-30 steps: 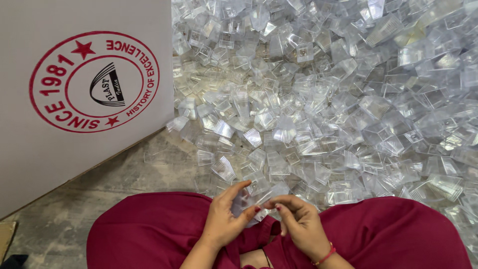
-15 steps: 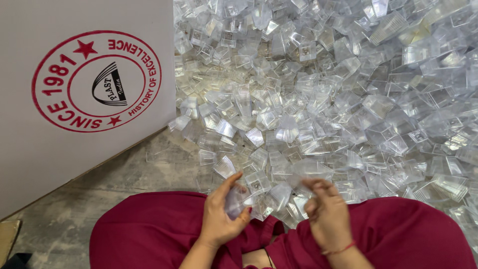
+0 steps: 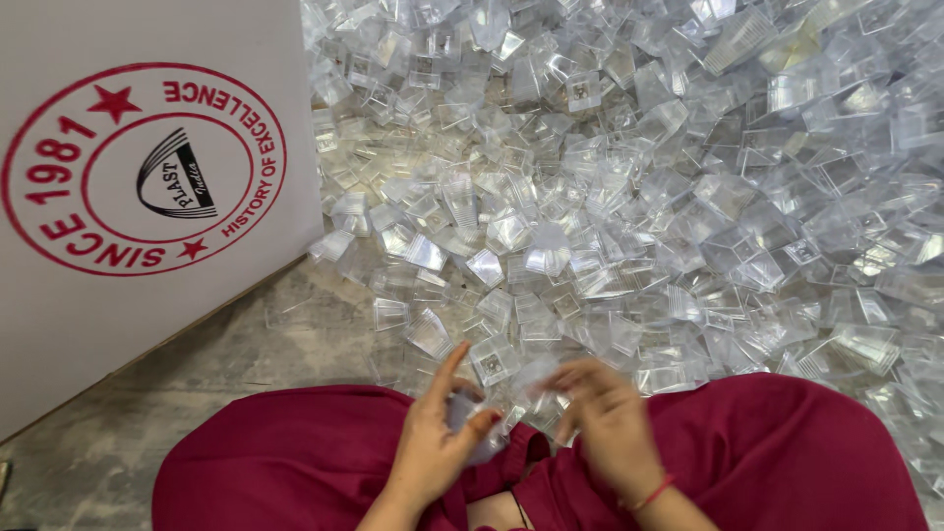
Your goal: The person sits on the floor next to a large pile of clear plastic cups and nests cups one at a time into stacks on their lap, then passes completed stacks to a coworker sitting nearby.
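Note:
I sit on the floor with my knees spread, in dark red clothing [image 3: 285, 462]. My left hand [image 3: 438, 438] is curled around a small clear plastic cup [image 3: 462, 413] above my lap. My right hand [image 3: 610, 418] hovers just right of it, blurred by motion, fingers bent near another clear piece; whether it grips that piece is unclear. A red thread band circles my right wrist [image 3: 654, 492]. A huge heap of clear square plastic cups [image 3: 629, 187] spreads across the floor in front of me, reaching my knees.
A large white cardboard box [image 3: 138, 187] with a round red printed emblem stands at the left, its edge touching the heap. Bare grey concrete floor [image 3: 246, 339] shows between the box and my left knee.
Both hands lifted from my lap toward the heap and drew back. The left hand now holds a clear cup; the right hand is sweeping leftward toward it.

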